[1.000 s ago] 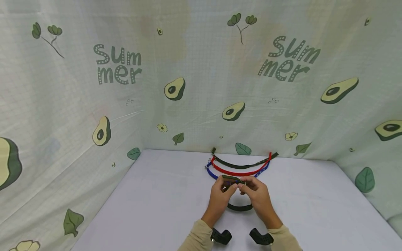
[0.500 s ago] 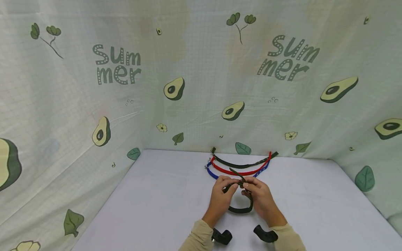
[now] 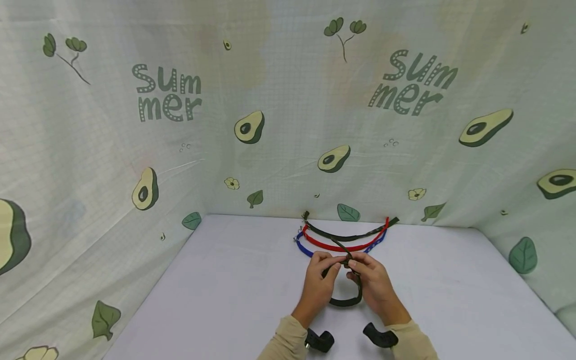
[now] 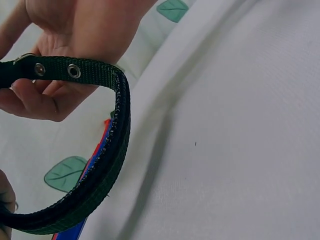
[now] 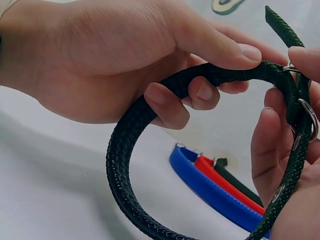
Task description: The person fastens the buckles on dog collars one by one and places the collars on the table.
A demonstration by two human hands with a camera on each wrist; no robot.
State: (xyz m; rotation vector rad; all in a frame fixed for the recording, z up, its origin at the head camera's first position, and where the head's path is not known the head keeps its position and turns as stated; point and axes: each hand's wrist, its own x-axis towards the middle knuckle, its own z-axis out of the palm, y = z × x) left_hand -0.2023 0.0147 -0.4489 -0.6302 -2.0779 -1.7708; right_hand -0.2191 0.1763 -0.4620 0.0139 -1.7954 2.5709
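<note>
A dark green pet collar (image 3: 345, 302) with metal eyelets is held up in both hands, its padded loop hanging toward me. My left hand (image 3: 317, 282) pinches the collar near its buckle, thumb on top and fingers curled beneath. With curled fingers, my right hand (image 3: 372, 281) grips the eyelet strap beside it. In the right wrist view, the strap's free tip (image 5: 281, 25) sticks out past the buckle (image 5: 290, 68), and a metal D-ring (image 5: 311, 119) hangs close by. Fingers partly cover the buckle. The left wrist view shows eyelets (image 4: 74, 71) on the strap by my right hand.
Beyond the hands lie a blue collar (image 3: 303, 248), a red collar (image 3: 333, 247) and another dark green collar (image 3: 342, 238), nested in curves on the white table (image 3: 234, 280). A printed curtain (image 3: 288, 165) rises behind the table's far edge. Black wrist cameras (image 3: 381, 336) sit by the sleeves.
The collar's free tip lay across the fingers a second ago; now it points up and away. My right hand has shifted slightly right, and more of the loop's right side shows.
</note>
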